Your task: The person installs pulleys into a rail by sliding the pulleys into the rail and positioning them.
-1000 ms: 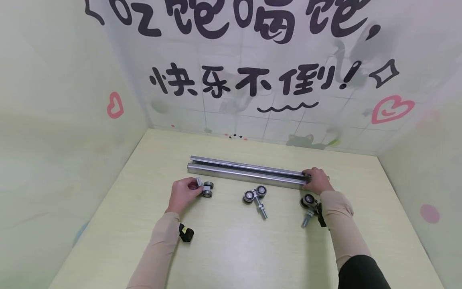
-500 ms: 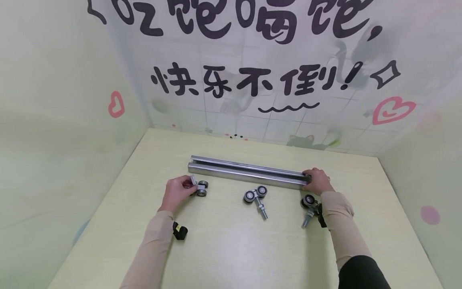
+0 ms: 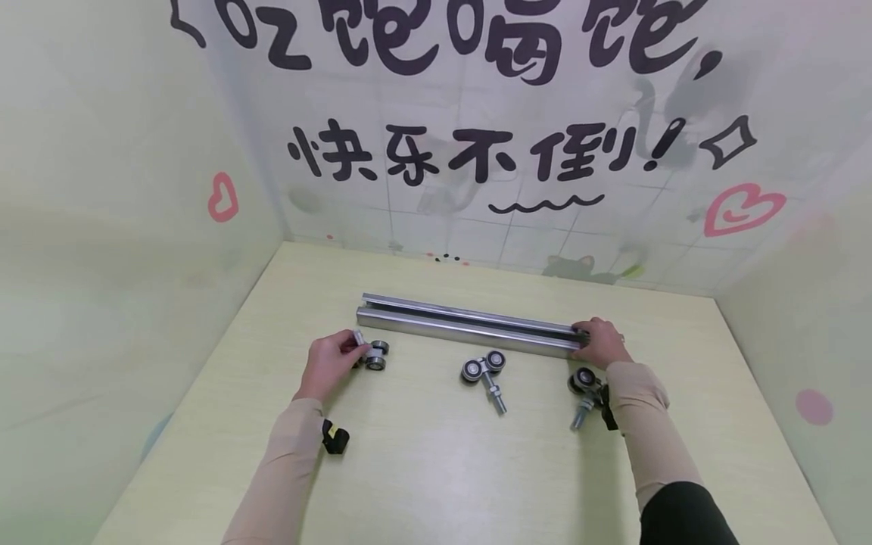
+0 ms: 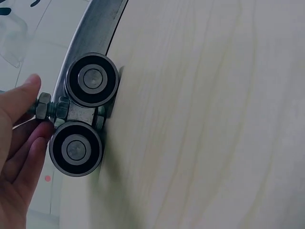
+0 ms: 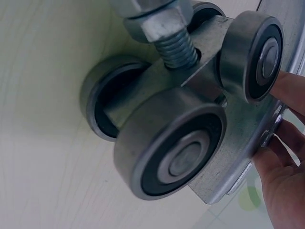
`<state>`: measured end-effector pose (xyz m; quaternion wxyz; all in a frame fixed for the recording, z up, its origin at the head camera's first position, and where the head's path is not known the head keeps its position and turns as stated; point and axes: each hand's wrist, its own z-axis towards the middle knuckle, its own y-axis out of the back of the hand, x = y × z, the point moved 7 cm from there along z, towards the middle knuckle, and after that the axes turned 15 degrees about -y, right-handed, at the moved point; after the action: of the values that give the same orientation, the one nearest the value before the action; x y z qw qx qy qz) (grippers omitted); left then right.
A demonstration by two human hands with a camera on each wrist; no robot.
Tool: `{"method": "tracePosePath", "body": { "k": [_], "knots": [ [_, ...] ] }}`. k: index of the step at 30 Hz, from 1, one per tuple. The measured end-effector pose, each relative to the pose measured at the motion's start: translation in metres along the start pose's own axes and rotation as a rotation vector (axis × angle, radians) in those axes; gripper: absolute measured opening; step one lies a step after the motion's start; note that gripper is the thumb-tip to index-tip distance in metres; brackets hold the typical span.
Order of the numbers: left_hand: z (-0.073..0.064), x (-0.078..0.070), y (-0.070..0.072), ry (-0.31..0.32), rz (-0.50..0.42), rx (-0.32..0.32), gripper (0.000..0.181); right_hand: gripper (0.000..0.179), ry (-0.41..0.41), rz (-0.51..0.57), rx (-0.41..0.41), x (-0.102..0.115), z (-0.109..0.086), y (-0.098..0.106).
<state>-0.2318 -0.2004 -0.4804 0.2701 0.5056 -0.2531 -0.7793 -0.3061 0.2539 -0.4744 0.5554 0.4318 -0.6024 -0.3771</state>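
Note:
My left hand point(image 3: 328, 366) pinches the threaded bolt of a roller trolley point(image 3: 376, 357), just in front of the rail's left end. In the left wrist view, thumb and fingers hold the bolt near its nuts, and two wheels point(image 4: 76, 149) face the camera. A steel channel rail point(image 3: 463, 327) lies across the table with its slot visible. My right hand point(image 3: 602, 345) grips the rail's right end, its fingers around the edge in the right wrist view. Close to the right wrist lies another roller trolley point(image 5: 169, 143), its bolt point(image 3: 582, 415) pointing toward me. Part of it is hidden by the sleeve.
A third roller trolley point(image 3: 484, 369) lies in front of the rail's middle, bolt toward me. Black wrist cameras hang at both sleeves, the left one point(image 3: 335, 437) just above the table point(image 3: 436, 469). Printed walls point(image 3: 436, 227) enclose the table's back and sides.
My left hand has shifted a little to the left with the trolley, whose bolt and wheels have turned slightly. My right hand stays on the rail's end, and the rail lies still.

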Motion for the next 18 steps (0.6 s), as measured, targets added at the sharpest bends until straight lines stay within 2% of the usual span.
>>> {"method": "tracePosePath", "body": {
  "k": [5,10,18],
  "knots": [
    [0.002,-0.006,0.003,-0.080,0.046,-0.027,0.014,0.054,-0.004,0.001,-0.006,0.000,-0.001,0.000],
    [0.004,-0.011,0.006,-0.119,0.090,-0.017,0.016,0.052,-0.016,0.002,0.003,0.001,-0.003,0.001],
    [0.003,-0.006,0.009,-0.049,0.088,0.003,0.019,0.052,-0.040,-0.005,0.028,0.003,-0.005,0.002]
  ]
}}
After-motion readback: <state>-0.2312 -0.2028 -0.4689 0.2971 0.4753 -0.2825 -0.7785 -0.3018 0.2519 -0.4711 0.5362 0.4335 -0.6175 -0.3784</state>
